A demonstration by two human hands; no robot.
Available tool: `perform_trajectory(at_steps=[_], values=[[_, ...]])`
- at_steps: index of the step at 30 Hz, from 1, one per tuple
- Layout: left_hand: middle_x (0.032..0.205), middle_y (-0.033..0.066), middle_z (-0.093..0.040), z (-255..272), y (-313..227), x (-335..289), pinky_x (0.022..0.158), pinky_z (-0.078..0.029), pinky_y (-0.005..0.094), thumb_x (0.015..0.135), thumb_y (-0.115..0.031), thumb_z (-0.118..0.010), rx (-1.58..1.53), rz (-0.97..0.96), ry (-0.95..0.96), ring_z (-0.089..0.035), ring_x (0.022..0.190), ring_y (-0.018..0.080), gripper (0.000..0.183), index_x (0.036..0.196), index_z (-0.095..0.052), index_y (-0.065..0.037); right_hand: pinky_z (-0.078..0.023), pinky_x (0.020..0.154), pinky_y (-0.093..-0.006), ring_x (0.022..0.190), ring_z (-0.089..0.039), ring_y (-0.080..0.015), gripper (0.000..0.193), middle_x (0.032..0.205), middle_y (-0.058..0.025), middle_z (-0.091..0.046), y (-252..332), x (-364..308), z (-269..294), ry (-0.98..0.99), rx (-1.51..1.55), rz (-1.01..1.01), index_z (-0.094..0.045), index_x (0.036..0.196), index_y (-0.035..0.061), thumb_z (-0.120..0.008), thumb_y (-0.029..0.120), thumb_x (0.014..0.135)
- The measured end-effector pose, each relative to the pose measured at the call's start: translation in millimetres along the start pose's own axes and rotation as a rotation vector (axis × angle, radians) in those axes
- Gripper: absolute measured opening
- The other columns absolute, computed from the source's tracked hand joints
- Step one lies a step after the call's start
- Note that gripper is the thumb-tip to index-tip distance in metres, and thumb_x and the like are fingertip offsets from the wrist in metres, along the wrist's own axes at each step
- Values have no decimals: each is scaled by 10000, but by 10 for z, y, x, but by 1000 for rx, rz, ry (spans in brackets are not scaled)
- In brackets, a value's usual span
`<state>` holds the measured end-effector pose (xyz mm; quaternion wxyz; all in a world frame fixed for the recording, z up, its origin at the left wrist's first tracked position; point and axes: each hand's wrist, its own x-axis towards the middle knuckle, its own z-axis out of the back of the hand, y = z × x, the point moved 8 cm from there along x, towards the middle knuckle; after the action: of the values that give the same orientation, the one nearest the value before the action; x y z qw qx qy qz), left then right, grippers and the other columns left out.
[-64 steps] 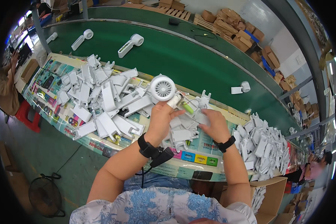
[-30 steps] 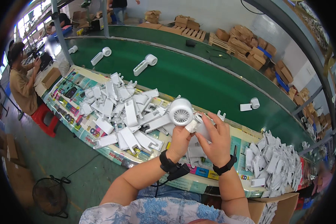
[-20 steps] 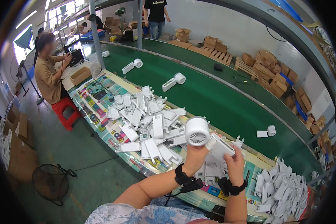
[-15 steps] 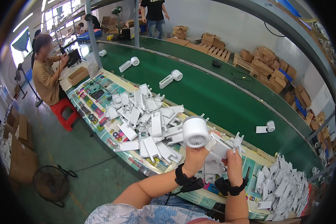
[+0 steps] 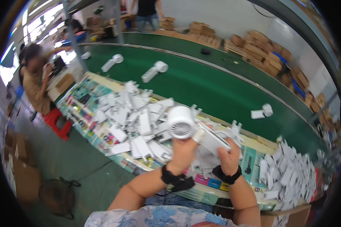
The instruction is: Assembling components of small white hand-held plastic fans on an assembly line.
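Both hands hold a white handheld fan [image 5: 180, 119] above the table, its round grille facing me. My left hand [image 5: 183, 153] is closed under the round head, around the neck. Slanting off to the right of the head is the long white handle [image 5: 213, 140]; a dark line runs along its upper edge. My right hand [image 5: 230, 158] pinches the handle's far end between thumb and fingers. Beneath and left of the fan lies a heap of white plastic handle shells [image 5: 140, 121]. Motion blur hides the finer detail around the fingers.
A second heap of white shells [image 5: 288, 174] lies at the table's right end. Beyond the table runs a green conveyor belt [image 5: 204, 87] carrying several white fans [image 5: 155, 72]. A co-worker [image 5: 36, 79] sits at the far left on a red stool [image 5: 58, 123]. Cardboard boxes [image 5: 269, 56] line the wall.
The fan in my hands has tilted, and the handle's long edge now faces up. My right hand sits slightly further left. The whole view has shifted as my head moved.
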<state>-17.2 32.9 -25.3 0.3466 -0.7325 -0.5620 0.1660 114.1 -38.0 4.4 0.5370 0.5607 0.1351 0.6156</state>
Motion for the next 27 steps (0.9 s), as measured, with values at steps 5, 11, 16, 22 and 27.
perform_trajectory(at_steps=[5,11,16,22,27], values=[[922,111,-629,-150,-376,555,771,-496,307,822,-115,-580,469,126,257,-616,856,186,271,1045,-546,34,-448,678,-326,747,-557,-266,197,814,-108,-577,-324,406,204,446,-190,-34,-605,852,36,-568,224,809],[865,154,-644,-60,-379,2046,680,-494,324,697,-191,-627,1294,-99,387,-633,768,217,302,928,-618,3,-445,805,-414,922,-537,-365,271,971,-167,-578,-1666,1202,1394,214,-998,-57,-601,977,78,-521,36,721],[829,160,-644,526,128,2942,712,-501,396,646,-249,-643,1901,-94,93,-622,792,308,275,842,-659,-56,-453,859,-424,1093,-491,-342,707,1339,-114,-378,-2531,1167,1401,587,-1153,-182,-384,1277,140,-471,-136,632],[931,96,-656,794,601,3199,703,-496,362,734,-154,-599,2018,97,-16,-631,881,255,178,881,-672,-89,-475,711,-416,839,-559,-339,486,946,-143,-520,-2499,1246,1316,572,-1221,-26,-514,1105,101,-621,-38,652],[932,121,-654,680,449,3063,723,-494,346,758,-206,-605,2023,-15,-95,-625,889,262,183,863,-675,-74,-471,706,-383,814,-569,-322,323,894,-153,-549,-2413,1445,1498,419,-1255,-1,-567,1008,40,-593,-34,695]])
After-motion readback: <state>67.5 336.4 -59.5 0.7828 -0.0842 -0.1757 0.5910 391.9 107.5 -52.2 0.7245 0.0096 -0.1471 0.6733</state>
